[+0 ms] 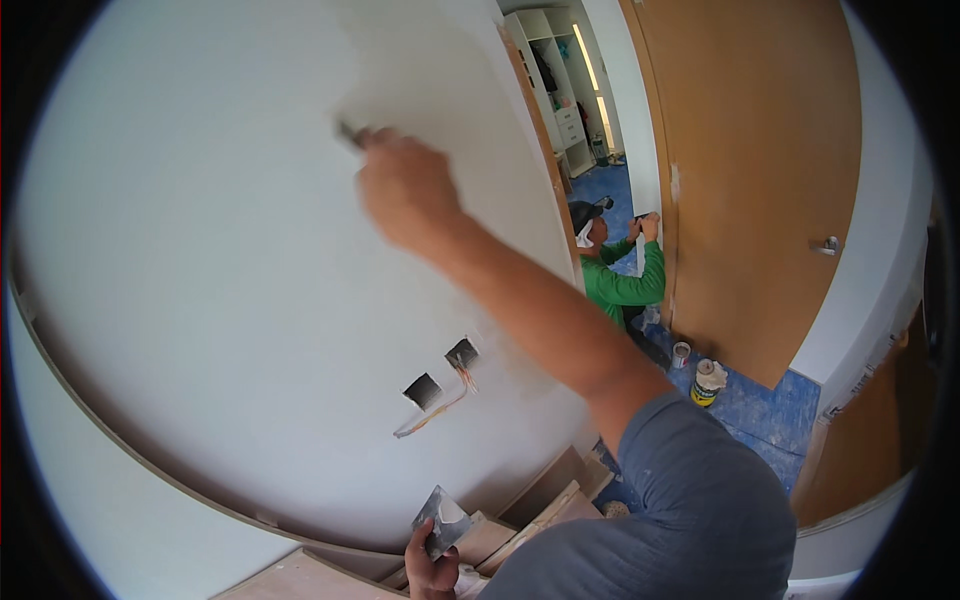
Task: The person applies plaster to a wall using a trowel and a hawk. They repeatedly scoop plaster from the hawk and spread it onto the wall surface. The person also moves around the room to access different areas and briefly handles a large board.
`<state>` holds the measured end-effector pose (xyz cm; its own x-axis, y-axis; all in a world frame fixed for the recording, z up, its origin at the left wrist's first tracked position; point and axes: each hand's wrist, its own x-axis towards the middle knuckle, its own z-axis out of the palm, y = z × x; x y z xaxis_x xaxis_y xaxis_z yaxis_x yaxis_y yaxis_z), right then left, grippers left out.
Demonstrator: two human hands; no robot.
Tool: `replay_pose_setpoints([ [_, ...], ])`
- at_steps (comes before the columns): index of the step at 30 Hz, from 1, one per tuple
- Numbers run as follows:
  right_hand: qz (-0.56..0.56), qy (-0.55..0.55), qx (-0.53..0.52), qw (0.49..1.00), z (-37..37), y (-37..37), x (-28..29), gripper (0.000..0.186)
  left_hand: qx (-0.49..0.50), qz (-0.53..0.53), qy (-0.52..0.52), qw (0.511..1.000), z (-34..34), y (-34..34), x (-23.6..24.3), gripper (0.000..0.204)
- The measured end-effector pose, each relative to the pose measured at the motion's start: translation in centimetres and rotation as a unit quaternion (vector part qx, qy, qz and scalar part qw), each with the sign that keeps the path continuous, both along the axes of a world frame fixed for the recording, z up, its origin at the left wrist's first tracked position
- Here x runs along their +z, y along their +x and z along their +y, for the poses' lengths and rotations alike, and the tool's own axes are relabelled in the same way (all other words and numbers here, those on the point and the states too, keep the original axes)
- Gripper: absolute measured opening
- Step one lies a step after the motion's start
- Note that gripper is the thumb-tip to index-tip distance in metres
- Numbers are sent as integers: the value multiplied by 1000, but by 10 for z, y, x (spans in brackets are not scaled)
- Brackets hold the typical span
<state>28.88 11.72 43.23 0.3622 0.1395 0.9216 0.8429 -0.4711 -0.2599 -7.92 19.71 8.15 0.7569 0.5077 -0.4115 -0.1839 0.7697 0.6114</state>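
My right hand is raised high against the pale wall, its fingers closed around a putty knife. The knife is dark and blurred, and its edge meets the wall beside a darker, damp-looking patch. Low in the view, my left hand grips a flat metal putty blade with a smear of white putty on it. Between the two hands, the wall has two square cut-outs, one box opening and another, with loose wires hanging out.
A co-worker in a green top crouches by the door frame. A brown door stands at right. Below it, a yellow-labelled can and a small tin sit on blue floor covering. Wooden boards lie near my left hand.
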Motion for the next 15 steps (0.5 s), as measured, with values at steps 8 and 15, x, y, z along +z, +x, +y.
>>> replay_pose_setpoints([
  [8,113,80,-180,974,-90,161,-33,30,12,11,-10,1000,-5,-22,-8,47],
  [15,85,83,-98,988,-16,86,-45,46,46,37,-4,998,-2,-19,-5,26],
])
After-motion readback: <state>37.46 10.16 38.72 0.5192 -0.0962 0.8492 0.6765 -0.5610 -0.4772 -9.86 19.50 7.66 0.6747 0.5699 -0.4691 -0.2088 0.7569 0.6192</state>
